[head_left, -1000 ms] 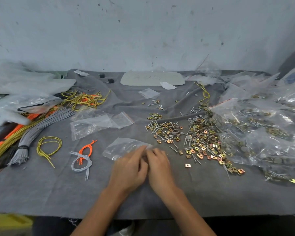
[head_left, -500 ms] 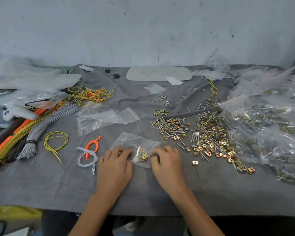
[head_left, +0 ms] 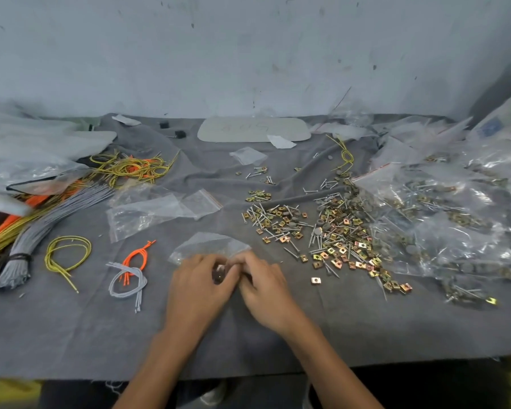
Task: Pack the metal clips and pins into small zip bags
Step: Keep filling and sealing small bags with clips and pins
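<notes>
Both left hand (head_left: 199,286) and right hand (head_left: 266,290) pinch zip bag (head_left: 210,246); board (head_left: 248,131) illegible.

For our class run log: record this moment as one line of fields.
left hand: pinches small zip bag | right hand: pinches same bag | bag: on grey cloth | loose clips and pins: heaped right of hands

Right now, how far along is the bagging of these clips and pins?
Done: filled bags piled on the right. In hand: left hand and right hand pinch one small zip bag. Remaining: a large loose pile of clips and pins, with spare clear bags waiting.
</notes>
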Action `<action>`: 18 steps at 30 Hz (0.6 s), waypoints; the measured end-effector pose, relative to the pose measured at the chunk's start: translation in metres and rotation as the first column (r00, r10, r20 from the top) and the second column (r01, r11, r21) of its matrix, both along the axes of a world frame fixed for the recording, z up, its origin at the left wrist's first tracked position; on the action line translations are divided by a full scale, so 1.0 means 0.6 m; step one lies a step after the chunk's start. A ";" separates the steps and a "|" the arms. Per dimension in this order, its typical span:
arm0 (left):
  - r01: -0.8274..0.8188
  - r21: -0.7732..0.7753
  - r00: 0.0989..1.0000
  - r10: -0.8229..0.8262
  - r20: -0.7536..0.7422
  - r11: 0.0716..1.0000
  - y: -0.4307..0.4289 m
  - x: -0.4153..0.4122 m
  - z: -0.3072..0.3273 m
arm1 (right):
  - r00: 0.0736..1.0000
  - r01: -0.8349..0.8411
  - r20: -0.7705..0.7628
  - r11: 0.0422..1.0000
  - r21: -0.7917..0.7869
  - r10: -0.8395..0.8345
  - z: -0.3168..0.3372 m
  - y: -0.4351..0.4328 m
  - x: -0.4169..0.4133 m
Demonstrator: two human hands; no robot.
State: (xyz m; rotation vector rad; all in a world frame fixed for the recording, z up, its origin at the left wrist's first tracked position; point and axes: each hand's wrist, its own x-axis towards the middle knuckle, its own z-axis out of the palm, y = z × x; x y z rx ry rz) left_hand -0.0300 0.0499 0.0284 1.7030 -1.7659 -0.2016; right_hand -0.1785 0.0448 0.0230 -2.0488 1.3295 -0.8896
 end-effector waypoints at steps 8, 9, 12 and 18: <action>-0.074 -0.008 0.992 0.073 -0.099 0.997 -0.020 -0.019 -0.002 | 0.781 0.489 -0.319 0.843 -0.225 -0.538 0.019 -0.041 -0.111; -0.067 -0.005 0.990 0.066 -0.128 0.998 -0.023 -0.021 -0.002 | 0.740 0.501 -0.404 0.842 -0.201 -0.537 0.020 -0.046 -0.122; -0.035 0.024 0.980 0.039 -0.196 0.999 -0.029 -0.030 -0.003 | 0.704 0.476 -0.503 0.859 -0.189 -0.501 0.020 -0.052 -0.125; 0.001 0.064 0.902 0.026 -0.430 0.998 -0.026 -0.022 -0.007 | 0.668 0.446 -0.575 0.872 -0.200 -0.473 0.019 -0.056 -0.103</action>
